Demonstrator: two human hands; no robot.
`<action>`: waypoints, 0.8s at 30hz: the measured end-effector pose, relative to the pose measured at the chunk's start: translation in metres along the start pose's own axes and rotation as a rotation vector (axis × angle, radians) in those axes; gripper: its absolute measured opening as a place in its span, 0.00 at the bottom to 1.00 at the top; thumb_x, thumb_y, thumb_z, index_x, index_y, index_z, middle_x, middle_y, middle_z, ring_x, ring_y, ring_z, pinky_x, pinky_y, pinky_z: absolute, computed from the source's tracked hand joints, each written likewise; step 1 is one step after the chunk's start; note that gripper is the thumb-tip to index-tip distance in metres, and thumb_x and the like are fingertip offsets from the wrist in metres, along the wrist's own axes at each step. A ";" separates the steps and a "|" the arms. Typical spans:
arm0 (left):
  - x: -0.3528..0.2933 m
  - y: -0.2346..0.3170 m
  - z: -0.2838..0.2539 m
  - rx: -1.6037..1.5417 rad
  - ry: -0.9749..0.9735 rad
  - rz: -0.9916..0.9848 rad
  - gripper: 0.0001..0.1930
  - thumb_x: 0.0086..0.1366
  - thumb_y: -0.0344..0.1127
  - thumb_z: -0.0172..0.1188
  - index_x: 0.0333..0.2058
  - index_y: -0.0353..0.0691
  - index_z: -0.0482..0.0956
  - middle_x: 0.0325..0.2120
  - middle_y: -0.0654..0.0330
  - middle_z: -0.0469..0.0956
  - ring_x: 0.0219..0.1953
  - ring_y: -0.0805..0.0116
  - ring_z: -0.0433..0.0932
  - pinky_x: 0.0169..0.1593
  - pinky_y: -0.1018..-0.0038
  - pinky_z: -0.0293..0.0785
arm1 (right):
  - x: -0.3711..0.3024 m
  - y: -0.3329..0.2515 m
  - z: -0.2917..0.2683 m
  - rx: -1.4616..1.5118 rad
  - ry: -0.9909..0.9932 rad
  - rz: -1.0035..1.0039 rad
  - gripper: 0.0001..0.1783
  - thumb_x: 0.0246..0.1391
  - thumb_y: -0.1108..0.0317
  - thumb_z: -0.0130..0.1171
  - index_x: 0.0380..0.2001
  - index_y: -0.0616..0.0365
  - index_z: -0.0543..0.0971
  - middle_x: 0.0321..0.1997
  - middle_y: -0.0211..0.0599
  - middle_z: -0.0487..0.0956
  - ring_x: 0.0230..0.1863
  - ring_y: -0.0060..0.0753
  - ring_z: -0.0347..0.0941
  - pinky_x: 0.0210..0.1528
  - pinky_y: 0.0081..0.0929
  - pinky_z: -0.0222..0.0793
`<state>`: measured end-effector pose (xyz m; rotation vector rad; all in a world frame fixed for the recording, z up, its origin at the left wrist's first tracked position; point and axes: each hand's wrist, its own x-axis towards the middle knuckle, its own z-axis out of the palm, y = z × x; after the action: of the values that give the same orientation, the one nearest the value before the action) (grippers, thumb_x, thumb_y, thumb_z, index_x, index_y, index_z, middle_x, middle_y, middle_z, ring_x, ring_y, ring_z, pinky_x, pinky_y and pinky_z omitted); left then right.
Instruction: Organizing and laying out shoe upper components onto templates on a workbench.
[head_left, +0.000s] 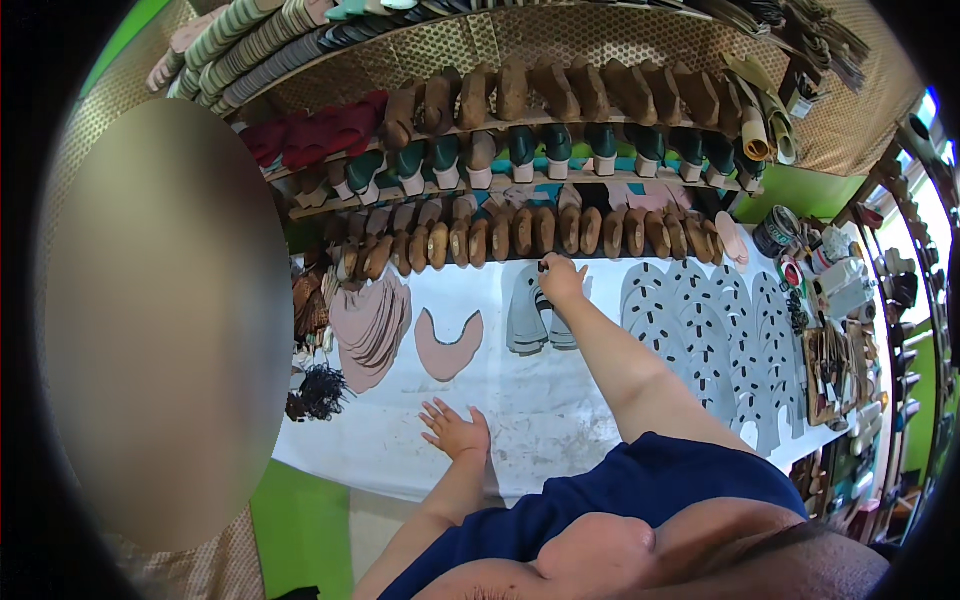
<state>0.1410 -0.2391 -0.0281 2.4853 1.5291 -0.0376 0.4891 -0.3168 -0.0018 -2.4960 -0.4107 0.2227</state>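
Observation:
My left hand (460, 432) rests on the white-covered table (400, 450) near its front edge, fingers spread and holding nothing. Just beyond it lies one pink U-shaped shoe-upper piece (448, 356) with a dark inner edge. My right arm reaches far forward. The right hand (563, 282) is at the far end of a small stack of grey U-shaped pieces (527, 318), covering part of it. Its fingers are bent together over a small dark spot, too small to make out. A fanned pile of pink pieces (372, 328) lies to the left.
Overlapping rows of grey pieces with black marks (705, 340) cover the table's right side. Wooden shoe lasts (545, 232) line its back, below shelves of more lasts. Black strands (318, 390) lie at the left edge. A tool box (828, 375) and a can (778, 230) stand right.

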 end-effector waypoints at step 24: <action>-0.003 -0.002 0.001 -0.014 0.046 0.002 0.45 0.63 0.55 0.52 0.71 0.38 0.48 0.74 0.48 0.42 0.75 0.47 0.39 0.71 0.43 0.37 | -0.179 0.039 -0.126 0.086 0.349 -0.528 0.08 0.51 0.65 0.67 0.36 0.45 0.86 0.38 0.30 0.84 0.50 0.32 0.77 0.72 0.61 0.46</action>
<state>0.1380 -0.2415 -0.0287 2.4936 1.5389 0.0301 0.3619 -0.4746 0.0898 -2.1892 -0.8618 -0.3901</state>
